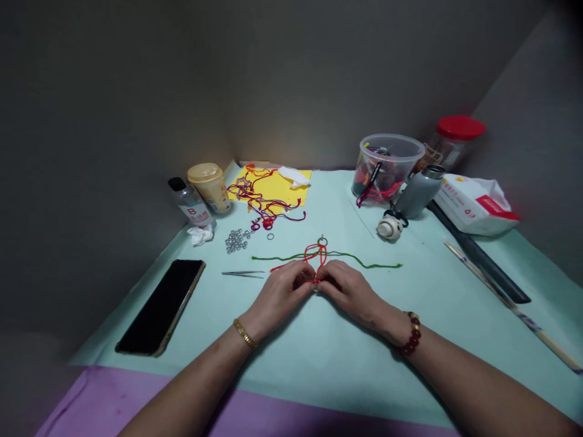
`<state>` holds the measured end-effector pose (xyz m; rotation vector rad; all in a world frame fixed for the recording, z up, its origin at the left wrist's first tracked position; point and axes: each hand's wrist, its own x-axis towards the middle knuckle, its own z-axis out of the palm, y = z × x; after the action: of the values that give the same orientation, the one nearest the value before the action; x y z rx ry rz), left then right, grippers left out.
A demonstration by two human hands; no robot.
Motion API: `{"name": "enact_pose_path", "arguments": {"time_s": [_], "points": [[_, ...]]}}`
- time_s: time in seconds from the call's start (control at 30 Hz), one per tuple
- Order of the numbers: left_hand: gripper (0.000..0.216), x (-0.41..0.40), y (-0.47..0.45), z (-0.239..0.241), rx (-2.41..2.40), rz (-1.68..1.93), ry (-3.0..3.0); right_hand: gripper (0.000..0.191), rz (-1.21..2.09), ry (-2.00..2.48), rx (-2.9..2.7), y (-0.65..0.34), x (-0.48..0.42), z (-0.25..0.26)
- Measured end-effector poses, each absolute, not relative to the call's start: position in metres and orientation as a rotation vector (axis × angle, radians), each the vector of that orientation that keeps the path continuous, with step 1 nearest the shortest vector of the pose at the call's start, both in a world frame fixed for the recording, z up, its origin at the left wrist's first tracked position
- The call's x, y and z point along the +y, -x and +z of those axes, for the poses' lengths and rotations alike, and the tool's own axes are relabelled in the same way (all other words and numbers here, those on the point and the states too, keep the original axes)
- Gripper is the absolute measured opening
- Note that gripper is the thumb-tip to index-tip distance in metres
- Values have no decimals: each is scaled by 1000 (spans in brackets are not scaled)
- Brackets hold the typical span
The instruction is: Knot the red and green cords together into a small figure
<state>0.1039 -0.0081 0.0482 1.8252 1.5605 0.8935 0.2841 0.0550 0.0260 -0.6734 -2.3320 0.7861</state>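
Both of my hands meet at the middle of the table over a red cord (pixel 323 255). My left hand (pixel 291 285) pinches the cord with thumb and forefinger. Fingertips of my right hand (pixel 344 286) close on it from the other side, nearly touching the left ones. Beyond the fingers the red cord forms loops, and one end sticks out to the left. A green cord (pixel 378 265) lies crosswise behind, running under or through the red loops; I cannot tell which. At the top of the loops is a small green-wrapped ring (pixel 322 241). The pinched spot is partly hidden by my fingers.
Tweezers (pixel 243 274), a phone (pixel 161 306) and small metallic beads (pixel 235 241) lie left. Behind are tangled cords (pixel 268 203) on yellow paper (pixel 298 194), a bottle (pixel 194 206) and a lidded cup (pixel 212 185). Rightward stand a clear tub (pixel 387 161), a grey flask (pixel 419 194) and a stick (pixel 514 306).
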Motion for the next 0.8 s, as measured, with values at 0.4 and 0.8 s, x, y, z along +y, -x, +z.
{"name": "enact_pose_path", "arguments": {"time_s": [0.4, 0.8], "points": [[12, -9, -105, 45, 1552, 903, -1712, 9, 680, 636, -2335, -282, 56, 19], [9, -5, -106, 34, 1428, 990, -1543, 15, 642, 640, -2351, -284, 53, 21]]}}
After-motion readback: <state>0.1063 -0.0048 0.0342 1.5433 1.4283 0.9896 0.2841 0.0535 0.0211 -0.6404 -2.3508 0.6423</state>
